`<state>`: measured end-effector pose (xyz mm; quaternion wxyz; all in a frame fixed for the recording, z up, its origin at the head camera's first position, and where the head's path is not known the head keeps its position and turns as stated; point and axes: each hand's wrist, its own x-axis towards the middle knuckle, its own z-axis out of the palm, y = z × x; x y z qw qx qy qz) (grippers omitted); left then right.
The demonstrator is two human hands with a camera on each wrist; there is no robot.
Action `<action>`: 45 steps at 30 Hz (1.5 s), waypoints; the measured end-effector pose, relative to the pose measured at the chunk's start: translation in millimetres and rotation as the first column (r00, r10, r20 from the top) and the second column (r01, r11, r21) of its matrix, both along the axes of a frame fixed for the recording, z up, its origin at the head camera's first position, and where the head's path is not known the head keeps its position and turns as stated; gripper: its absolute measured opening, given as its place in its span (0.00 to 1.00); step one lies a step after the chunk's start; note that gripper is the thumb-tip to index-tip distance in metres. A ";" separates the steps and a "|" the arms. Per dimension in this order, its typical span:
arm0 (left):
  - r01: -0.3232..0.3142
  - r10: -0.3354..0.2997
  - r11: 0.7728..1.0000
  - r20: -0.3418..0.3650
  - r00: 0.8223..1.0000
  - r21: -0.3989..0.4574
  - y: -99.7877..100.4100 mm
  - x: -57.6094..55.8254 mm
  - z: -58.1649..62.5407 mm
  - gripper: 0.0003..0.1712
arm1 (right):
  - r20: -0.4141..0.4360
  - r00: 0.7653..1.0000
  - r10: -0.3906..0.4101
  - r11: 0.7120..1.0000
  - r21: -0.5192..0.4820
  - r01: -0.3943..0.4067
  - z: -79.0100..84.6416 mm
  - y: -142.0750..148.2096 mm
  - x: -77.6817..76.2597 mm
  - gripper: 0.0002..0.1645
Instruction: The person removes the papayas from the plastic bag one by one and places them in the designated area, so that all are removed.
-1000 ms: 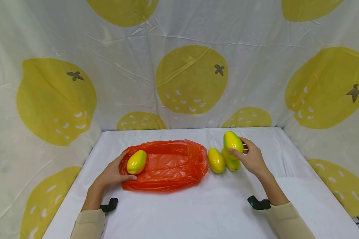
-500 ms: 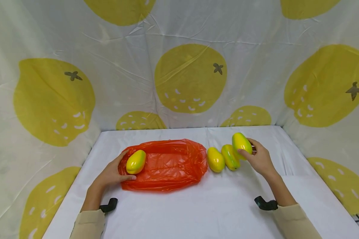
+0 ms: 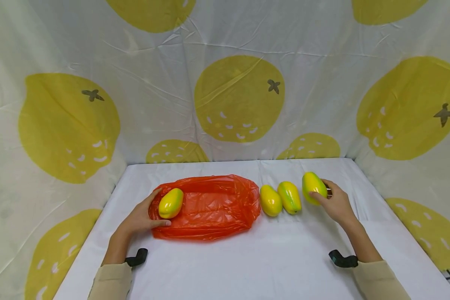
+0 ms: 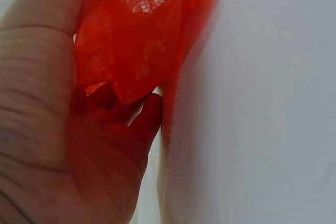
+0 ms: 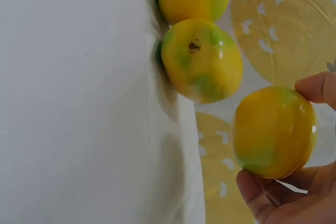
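Note:
In the head view, my left hand [image 3: 141, 213] holds the left end of a red plastic bag [image 3: 213, 207], thumb along the front rim and fingers at the back. The left wrist view shows its palm through the thin red film. A glossy yellow-green mango [image 3: 171, 203] lies in the bag near that hand. My right hand [image 3: 335, 202] grips another mango [image 3: 313, 187] between thumb and fingers, above the table in the right wrist view. Two more mangoes stand side by side right of the bag: one mango [image 3: 271, 201] beside it, the other mango [image 3: 290, 197] nearer my right hand.
A white cloth covers the table [image 3: 240, 266]. Behind and at both sides hangs a pale curtain [image 3: 315, 96] printed with large yellow fruits. A black wrist mount [image 3: 136, 258] sits at the left wrist, and a similar black mount [image 3: 343, 259] at the right.
My right hand has carried its mango to the right and slightly lower, away from the two standing mangoes. One of those has tipped slightly. The left hand and the bag stay put.

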<state>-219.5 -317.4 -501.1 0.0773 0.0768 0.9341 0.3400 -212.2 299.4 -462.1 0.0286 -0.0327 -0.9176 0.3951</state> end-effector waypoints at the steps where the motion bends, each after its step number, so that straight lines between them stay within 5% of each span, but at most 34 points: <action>1: 0.000 0.000 1.000 0.000 1.000 0.000 -0.2 0.0 0.0 0.73 | 0.004 1.000 0.000 1.000 0.003 0.000 -1.6 0.8 0.1 0.51; 19: 0.009 -0.009 1.000 -0.009 1.000 0.009 0.4 -0.8 0.7 0.74 | 0.069 0.997 0.021 0.999 0.047 -0.024 -27.0 7.9 -3.2 0.51; 45: 0.004 -0.004 1.000 -0.007 1.000 -0.003 -1.2 -0.8 1.0 0.74 | 0.118 0.990 0.081 0.994 0.064 -0.089 -31.3 6.2 -2.4 0.56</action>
